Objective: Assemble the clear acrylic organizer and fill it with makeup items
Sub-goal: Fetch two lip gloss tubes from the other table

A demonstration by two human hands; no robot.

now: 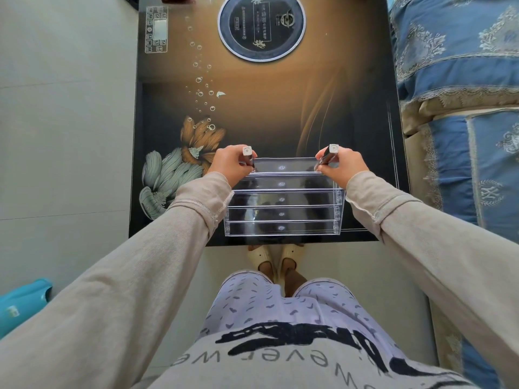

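Organizer (283, 209) sits at the near edge of the table (252, 113), straight ahead of me, its long axis running 9 to 3 o'clock and its tiers stepping away toward 12. All the tiers I can see are empty.

My left hand (231, 162) grips the left tube (248, 155) at the 9 o'clock end of the back tier (283, 166). My right hand (346, 164) grips the right tube (328, 155) at the 3 o'clock end. Each hand is right over its own end, so neither needs to cross. Both tubes stand close to upright, pale caps up. The right one leans, its lower end tipped toward the middle of the tier. I judge it needs straightening to drop in cleanly.

I cannot tell whether either tube's foot is already inside the tier, because my fingers and the clear walls blur that. My left sleeve covers the 9 o'clock ends of the middle tiers.
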